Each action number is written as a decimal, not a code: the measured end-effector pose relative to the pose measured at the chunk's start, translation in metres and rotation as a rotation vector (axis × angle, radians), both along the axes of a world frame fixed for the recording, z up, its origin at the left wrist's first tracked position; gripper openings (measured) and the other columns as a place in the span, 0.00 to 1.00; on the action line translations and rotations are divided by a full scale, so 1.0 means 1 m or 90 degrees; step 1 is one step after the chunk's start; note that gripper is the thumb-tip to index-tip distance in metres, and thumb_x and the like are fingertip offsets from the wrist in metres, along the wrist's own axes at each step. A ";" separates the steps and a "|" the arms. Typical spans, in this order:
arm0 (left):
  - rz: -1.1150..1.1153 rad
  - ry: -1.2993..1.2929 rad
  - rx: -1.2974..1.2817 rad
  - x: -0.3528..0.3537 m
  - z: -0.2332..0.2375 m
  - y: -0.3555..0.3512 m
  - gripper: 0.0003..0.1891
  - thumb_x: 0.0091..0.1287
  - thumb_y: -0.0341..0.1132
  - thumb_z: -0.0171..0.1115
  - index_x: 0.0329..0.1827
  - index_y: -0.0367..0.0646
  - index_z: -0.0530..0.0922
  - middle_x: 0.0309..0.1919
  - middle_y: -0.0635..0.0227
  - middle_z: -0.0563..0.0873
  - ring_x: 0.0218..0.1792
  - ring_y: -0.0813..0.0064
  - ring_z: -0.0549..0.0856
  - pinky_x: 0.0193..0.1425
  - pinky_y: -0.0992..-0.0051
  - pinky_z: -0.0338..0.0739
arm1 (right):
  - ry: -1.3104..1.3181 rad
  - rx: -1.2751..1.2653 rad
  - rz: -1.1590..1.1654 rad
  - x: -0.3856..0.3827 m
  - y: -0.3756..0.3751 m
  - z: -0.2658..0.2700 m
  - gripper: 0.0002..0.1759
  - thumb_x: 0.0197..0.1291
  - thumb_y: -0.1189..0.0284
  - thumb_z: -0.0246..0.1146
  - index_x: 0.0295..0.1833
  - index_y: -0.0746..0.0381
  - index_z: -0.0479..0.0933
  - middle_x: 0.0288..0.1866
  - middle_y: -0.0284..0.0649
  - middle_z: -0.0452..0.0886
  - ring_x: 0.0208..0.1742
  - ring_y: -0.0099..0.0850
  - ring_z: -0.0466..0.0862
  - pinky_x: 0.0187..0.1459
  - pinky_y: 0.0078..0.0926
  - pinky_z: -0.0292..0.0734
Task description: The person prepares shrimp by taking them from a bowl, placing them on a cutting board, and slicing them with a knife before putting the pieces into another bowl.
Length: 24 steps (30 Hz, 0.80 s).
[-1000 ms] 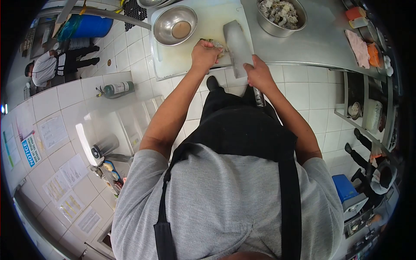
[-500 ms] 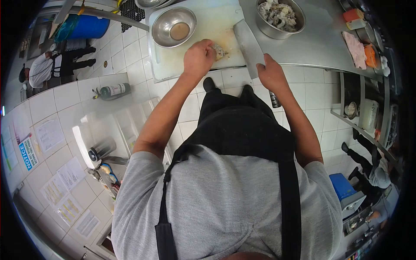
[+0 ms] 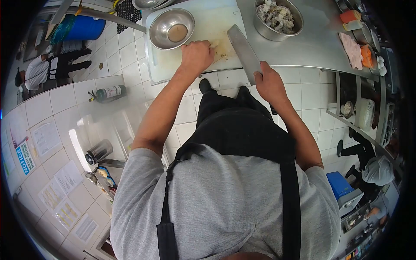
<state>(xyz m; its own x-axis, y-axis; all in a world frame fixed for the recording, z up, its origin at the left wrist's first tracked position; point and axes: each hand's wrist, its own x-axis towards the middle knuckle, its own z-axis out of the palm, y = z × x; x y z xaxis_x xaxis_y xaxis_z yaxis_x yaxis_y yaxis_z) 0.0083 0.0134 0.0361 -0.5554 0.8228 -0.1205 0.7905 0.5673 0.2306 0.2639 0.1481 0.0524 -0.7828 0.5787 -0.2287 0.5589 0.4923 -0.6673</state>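
Steel cleaver (image 3: 243,50), broad | right fingers (image 3: 261,73) clasp it | left fingers (image 3: 204,47) pin pale meat (image 3: 219,47)

cleaver (image 3: 244,50): handle fully buried in the right hand (image 3: 268,82) grip, only the blade shows. food piece (image 3: 219,47) sits mostly under the left hand (image 3: 197,55) fingers, so its kind is unreadable; can't tell if it's pinched or just pressed. Far side of the cutting board (image 3: 216,21) and the big bowl (image 3: 277,19) are clipped by the top edge; second bowl (image 3: 149,3) is just a sliver there. big bowl contents are too blurred to ID. Small items at the right end of the bench (image 3: 312,47) are lens-warped. wall sheets (image 3: 45,138): text too small.
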 end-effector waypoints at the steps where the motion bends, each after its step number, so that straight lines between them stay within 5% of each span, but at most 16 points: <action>1: -0.001 -0.024 -0.066 -0.001 0.007 0.003 0.14 0.71 0.43 0.65 0.48 0.45 0.92 0.39 0.53 0.94 0.44 0.48 0.93 0.56 0.44 0.83 | 0.001 0.035 0.009 -0.003 -0.001 0.003 0.16 0.73 0.70 0.63 0.59 0.70 0.73 0.48 0.66 0.87 0.48 0.67 0.87 0.52 0.63 0.82; 8: -0.035 -0.093 -0.147 0.003 0.020 0.015 0.17 0.66 0.45 0.69 0.45 0.40 0.92 0.41 0.50 0.95 0.48 0.49 0.94 0.58 0.48 0.83 | 0.004 0.150 0.127 -0.029 -0.020 0.008 0.11 0.72 0.75 0.61 0.55 0.65 0.71 0.44 0.59 0.85 0.42 0.60 0.90 0.44 0.57 0.87; 16: -0.012 -0.033 0.175 0.012 -0.016 0.001 0.14 0.62 0.37 0.69 0.48 0.44 0.93 0.38 0.53 0.91 0.41 0.50 0.93 0.51 0.51 0.86 | -0.089 0.184 0.169 -0.045 -0.014 0.023 0.13 0.66 0.79 0.60 0.55 0.65 0.71 0.45 0.56 0.84 0.41 0.57 0.91 0.43 0.51 0.89; 24: 0.021 -0.064 0.165 0.016 -0.019 0.006 0.15 0.63 0.38 0.72 0.49 0.42 0.93 0.42 0.48 0.91 0.43 0.46 0.92 0.53 0.52 0.87 | -0.129 0.220 0.194 -0.044 -0.012 0.037 0.13 0.67 0.78 0.60 0.55 0.65 0.73 0.44 0.55 0.85 0.41 0.56 0.92 0.43 0.50 0.90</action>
